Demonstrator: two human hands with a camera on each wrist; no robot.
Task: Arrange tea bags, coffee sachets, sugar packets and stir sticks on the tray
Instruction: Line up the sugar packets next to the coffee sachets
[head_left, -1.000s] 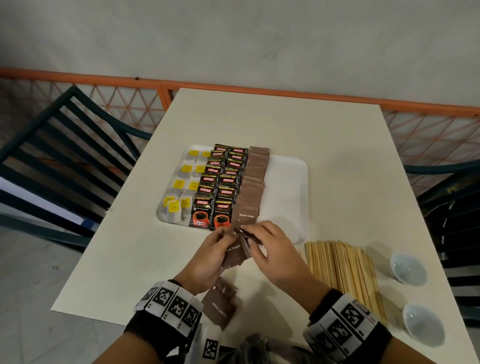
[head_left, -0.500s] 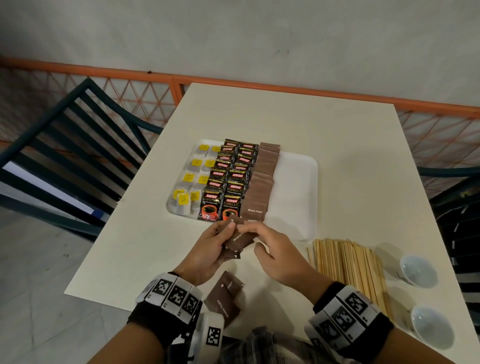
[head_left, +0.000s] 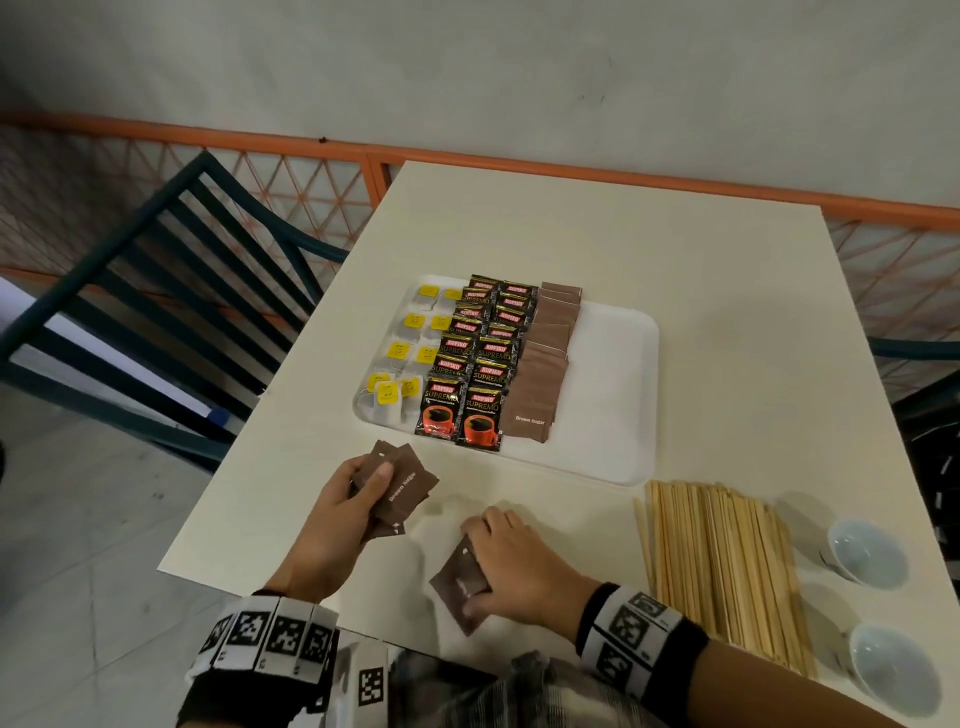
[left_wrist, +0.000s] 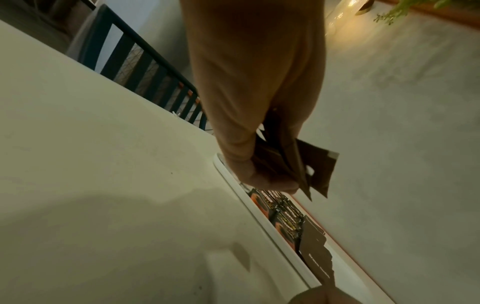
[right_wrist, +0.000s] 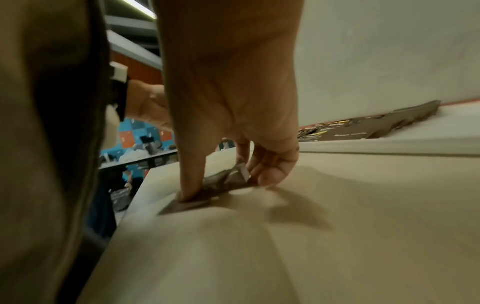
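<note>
The left hand (head_left: 343, 512) grips a fanned stack of brown sugar packets (head_left: 400, 488) (thumb on top) — the right hand (head_left: 511, 566) pinches a crumpled packet (head_left: 460, 584) against the table (head_left: 675, 249).

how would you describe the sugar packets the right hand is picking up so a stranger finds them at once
Start at the white tray on the table, then come toward the table's near edge. There the right hand pinches loose brown sugar packets lying on the tabletop; unlike the left hand's fanned ones, these touch the table.

Cream table (head_left: 649, 249), white tray (head_left: 613, 395), stir sticks (head_left: 722, 566), 2 cups (head_left: 865, 551)
</note>
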